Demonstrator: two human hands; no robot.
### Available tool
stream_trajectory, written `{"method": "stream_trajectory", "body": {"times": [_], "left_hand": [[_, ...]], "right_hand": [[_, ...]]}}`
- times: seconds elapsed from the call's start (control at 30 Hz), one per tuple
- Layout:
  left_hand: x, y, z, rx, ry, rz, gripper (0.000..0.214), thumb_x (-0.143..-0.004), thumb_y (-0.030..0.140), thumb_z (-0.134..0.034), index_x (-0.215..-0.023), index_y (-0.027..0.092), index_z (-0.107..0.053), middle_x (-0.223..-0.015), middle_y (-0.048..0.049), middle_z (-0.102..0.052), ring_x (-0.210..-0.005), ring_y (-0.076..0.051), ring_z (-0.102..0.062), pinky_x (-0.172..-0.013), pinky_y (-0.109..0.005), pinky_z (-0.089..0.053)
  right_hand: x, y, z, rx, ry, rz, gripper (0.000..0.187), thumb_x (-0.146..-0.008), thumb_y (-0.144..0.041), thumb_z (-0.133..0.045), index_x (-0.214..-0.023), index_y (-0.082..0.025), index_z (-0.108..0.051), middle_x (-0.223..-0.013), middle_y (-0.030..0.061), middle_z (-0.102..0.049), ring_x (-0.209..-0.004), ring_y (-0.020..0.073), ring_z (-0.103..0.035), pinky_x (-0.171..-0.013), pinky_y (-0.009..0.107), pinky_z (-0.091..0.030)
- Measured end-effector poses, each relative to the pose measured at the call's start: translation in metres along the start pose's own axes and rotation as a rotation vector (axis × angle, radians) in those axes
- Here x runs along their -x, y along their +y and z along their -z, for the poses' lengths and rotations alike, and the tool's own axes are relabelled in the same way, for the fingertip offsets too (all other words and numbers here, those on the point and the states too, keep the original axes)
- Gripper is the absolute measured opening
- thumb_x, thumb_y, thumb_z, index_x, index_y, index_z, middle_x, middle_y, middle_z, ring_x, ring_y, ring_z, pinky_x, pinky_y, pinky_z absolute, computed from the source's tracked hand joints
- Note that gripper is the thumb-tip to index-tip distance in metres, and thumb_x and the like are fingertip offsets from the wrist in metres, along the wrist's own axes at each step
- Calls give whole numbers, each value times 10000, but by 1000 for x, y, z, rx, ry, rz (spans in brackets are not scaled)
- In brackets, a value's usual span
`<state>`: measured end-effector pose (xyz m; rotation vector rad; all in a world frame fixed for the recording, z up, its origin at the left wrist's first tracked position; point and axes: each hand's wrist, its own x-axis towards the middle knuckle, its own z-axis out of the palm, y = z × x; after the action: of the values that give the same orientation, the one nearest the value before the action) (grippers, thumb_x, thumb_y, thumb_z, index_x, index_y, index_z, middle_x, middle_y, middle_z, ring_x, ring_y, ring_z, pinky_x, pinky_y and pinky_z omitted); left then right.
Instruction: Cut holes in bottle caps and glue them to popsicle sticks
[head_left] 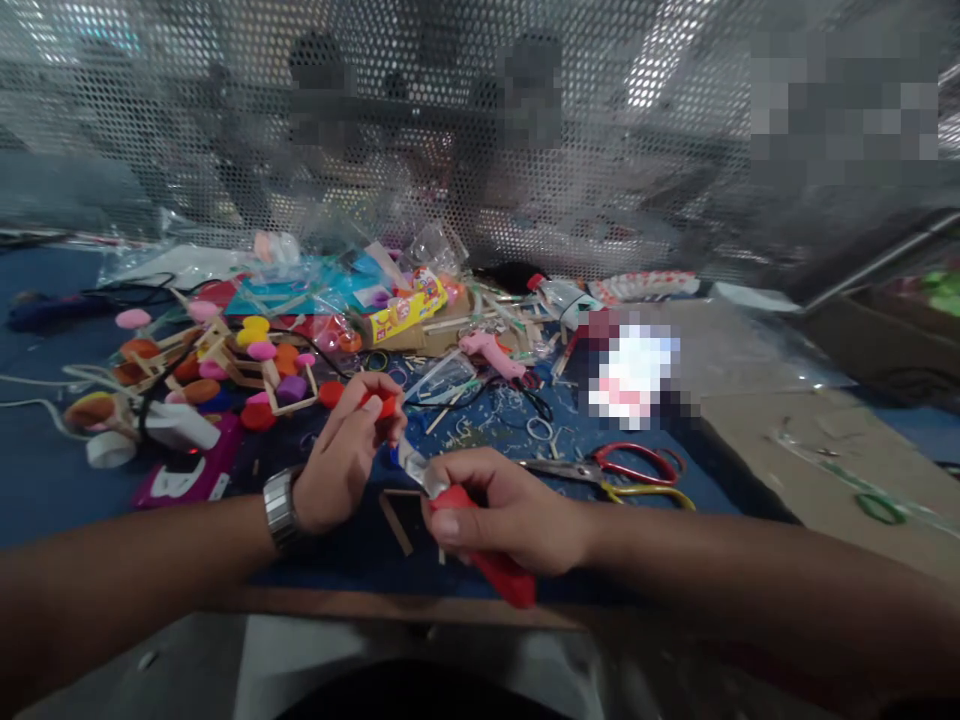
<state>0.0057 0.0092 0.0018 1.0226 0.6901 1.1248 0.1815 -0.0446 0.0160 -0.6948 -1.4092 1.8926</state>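
Pinched red piece in left hand above table, fingers together; clamped right hand's fingers round red-handled tool, tip near piece. Saw discs seemingly joined to wood frames, sticks loose.

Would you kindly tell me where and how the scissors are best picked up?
Take the scissors by the handle loops, probably best from the right: the red and yellow loops lie on that side, while the blades point left, toward the right hand.
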Motion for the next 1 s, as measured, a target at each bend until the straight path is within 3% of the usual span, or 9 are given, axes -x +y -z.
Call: {"method": "stream_trajectory", "body": {"times": [0.17, 0.27, 0.4, 0.53, 0.63, 0.87, 1.0], "left_hand": [[2, -2, 1, -58, -84, 54, 284, -846, 422, -666, -908, 173, -546, -777, 3, -562, -632, -119, -535, -606, -255, -439], [5, -4, 3, -89, -138, 72, 275, -873, 429, -635, -910, 168, -554, -789, -8, -572, -611, -120, -534, -587, -265, -429], [6, -8, 5, -155, -191, -1, 224, -956, 400, -551, -958, 176, -558, -865, -10, -549, -633, -108, -525, -603, -267, -416], [3, -8, 4, -135, -143, -16, 188, -928, 367, -579, -969, 187, -546, -856, -1, -544, -618, -106, -515, -628, -286, -409], [2, -6, 2, -116, -106, -2, 209, -896, 380, -603, -949, 187, -543, -832, 1, -533, -619, -114, -499, -614, -288, -395], [1, -5, 2, -87, -42, 54, 279, -830, 380, -650, -981, 186, -517, -814, 19, -509, -648, -115, -493, -634, -273, -379], [1, -6, 2, -80, -41, 70, 290, -821, 380, -647, -985, 185, -506, -802, 23, -504, -645, -113, -487, -631, -266, -380]], "right_hand": [[19, 29, -7, -335, 13, -153, 458, -801, -546, -802, -740, -179, -534, -617, -61, -539, -478, 68, -507, -454, 185, -392], [26, 26, -9, -309, -63, -126, 440, -872, -549, -734, -775, -183, -511, -677, -6, -621, -508, 70, -516, -487, 191, -402], [30, 11, -6, 5, -131, -116, 392, -939, -534, -649, -822, -182, -523, -669, -15, -587, -536, 76, -476, -512, 201, -369], [28, 4, -3, 407, -241, -75, 323, -957, -447, -627, -790, -187, -533, -654, -56, -470, -572, 82, -424, -531, 208, -348], [27, 6, -1, 517, -282, -40, 307, -951, -420, -623, -762, -202, -517, -623, -70, -438, -547, 85, -413, -518, 219, -332], [19, 3, 11, 589, -108, -55, 332, -952, -476, -633, -814, -179, -575, -663, -56, -479, -586, 95, -425, -548, 223, -357], [15, 1, 12, 422, 11, -69, 420, -1001, -546, -525, -802, -177, -565, -646, -35, -529, -571, 98, -460, -547, 227, -370]]}}
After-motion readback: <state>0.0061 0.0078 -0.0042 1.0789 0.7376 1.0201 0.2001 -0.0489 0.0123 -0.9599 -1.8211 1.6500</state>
